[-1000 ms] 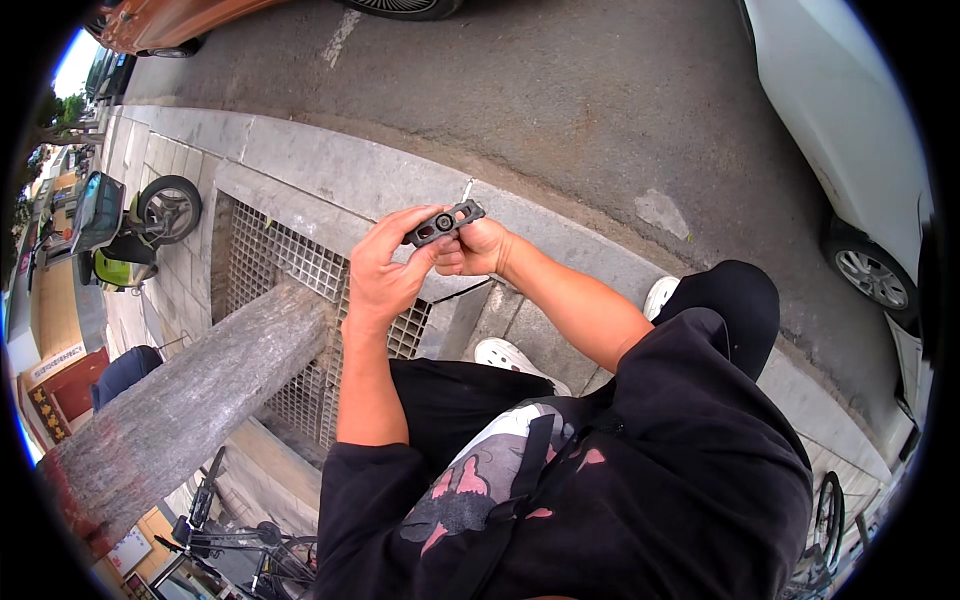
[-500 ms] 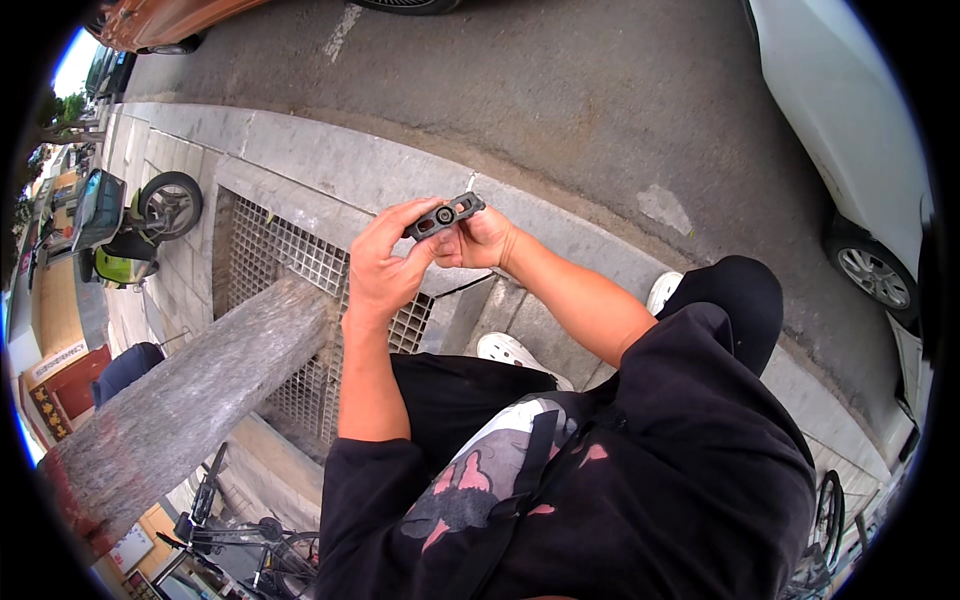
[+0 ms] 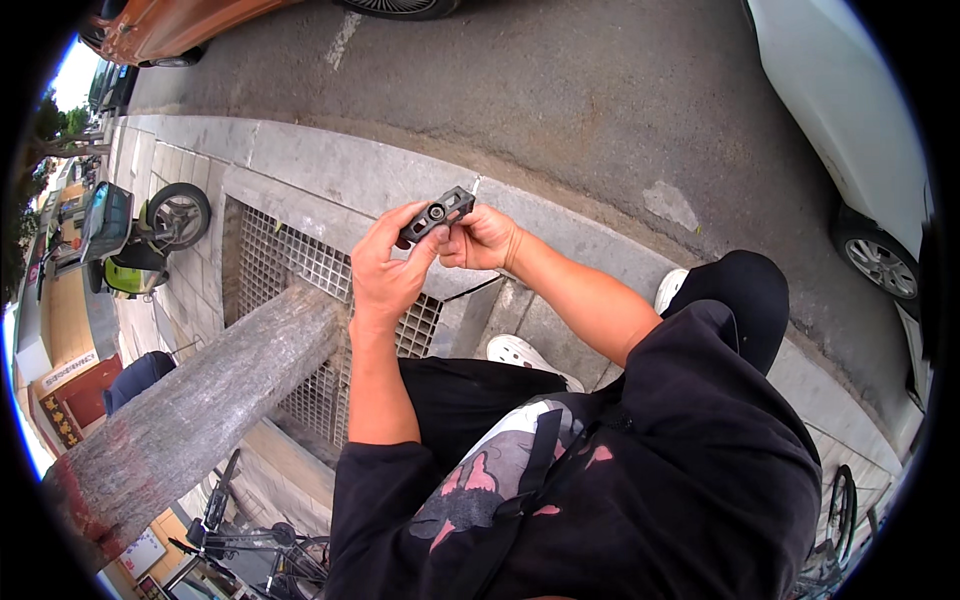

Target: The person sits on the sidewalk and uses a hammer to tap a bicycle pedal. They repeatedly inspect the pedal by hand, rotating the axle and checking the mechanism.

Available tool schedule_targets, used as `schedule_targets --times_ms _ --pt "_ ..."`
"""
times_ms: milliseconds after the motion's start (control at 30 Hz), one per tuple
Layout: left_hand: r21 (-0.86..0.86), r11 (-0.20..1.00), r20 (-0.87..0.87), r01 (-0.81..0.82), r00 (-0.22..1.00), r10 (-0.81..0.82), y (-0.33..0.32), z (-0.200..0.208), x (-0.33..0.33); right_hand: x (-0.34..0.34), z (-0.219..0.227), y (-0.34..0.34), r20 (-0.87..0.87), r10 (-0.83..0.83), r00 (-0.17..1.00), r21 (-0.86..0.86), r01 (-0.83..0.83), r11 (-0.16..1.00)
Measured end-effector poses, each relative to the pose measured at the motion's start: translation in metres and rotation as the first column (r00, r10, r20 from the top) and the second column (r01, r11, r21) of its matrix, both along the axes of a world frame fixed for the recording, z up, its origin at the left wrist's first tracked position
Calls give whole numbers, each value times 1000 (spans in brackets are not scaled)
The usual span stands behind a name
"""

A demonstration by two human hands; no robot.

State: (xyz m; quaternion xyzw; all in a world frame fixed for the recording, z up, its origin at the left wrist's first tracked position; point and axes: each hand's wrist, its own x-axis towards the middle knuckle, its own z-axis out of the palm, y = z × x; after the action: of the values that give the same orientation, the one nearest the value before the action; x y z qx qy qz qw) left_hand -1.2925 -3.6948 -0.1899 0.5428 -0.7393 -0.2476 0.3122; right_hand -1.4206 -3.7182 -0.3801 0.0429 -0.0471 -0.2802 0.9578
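Both hands hold a small dark grey block-shaped part point(image 3: 437, 214) with a round hole in its face, raised over the stone kerb. My left hand point(image 3: 385, 266) grips its near-left end with thumb and fingers. My right hand point(image 3: 482, 238) pinches the right end from below. The part is tilted, its right end higher. Below the hands are my black trousers and two white shoes point(image 3: 527, 355).
A metal grate point(image 3: 290, 262) surrounds a tree trunk point(image 3: 190, 410) at left. The kerb point(image 3: 340, 165) borders an asphalt road. A white car point(image 3: 860, 130) stands at right, an orange car point(image 3: 190, 25) at top left, a scooter point(image 3: 140, 235) at far left, a bicycle point(image 3: 240, 530) below.
Both hands with the part have stayed nearly in place; the part has shifted slightly left and the fingers have adjusted around it.
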Motion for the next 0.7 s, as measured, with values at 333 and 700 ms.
schedule_targets --times_ms 333,700 --pt "29 995 10 -93 996 93 -1 -4 2 3 0 2 28 16 999 -1 -16 1000" --pt "31 997 -1 -64 998 64 0 -5 4 4 -7 1 -39 103 994 31 -102 994"
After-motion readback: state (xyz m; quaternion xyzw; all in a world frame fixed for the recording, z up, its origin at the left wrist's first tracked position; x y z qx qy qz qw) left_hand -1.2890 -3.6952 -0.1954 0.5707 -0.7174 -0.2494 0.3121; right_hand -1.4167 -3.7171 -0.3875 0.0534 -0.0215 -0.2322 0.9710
